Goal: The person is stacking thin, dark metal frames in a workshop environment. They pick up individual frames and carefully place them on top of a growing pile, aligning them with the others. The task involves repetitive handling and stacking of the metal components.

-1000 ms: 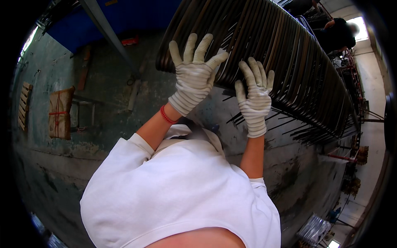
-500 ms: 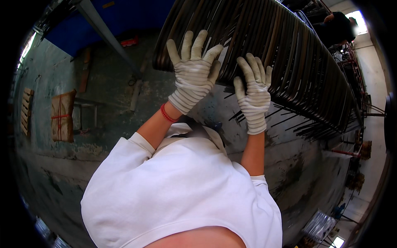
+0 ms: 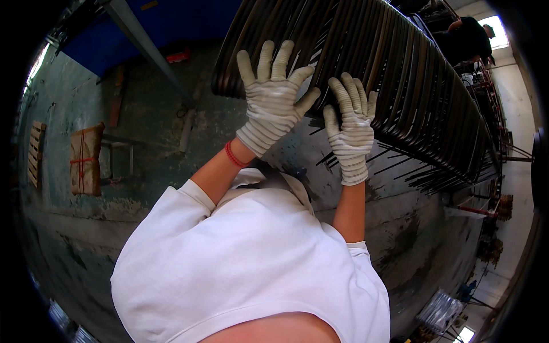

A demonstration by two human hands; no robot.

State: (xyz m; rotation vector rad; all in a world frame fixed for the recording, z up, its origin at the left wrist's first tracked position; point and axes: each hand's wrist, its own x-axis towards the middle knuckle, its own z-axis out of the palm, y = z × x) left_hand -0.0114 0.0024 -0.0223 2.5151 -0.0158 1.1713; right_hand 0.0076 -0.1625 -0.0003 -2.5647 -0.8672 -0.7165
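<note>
With our grip spread apart, left hand (image 3: 270,106) and right hand (image 3: 351,127) meet dark tubes (image 3: 400,86) toward one o'clock.

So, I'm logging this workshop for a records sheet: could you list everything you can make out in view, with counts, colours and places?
Bent metal tube frames: many, too packed to count, dark brown, upper centre to right
Slatted wooden pallet: one, light brown, far left
Rectangular bundle tied with red cord: one, tan, left
Slanting metal post: one, grey, upper left
Large flat surface: one, blue, top left
Small unclear object: one, red, beside the post
Shiny bundle: one, silver, lower right
Co-worker: one, dark clothes, upper right
Beaded bracelet: one, red, left wrist
Cloth shirt: one, white, lower centre
Gloved left hand: one, off-white, at the frames
Gloved right hand: one, off-white, at the frames
</note>
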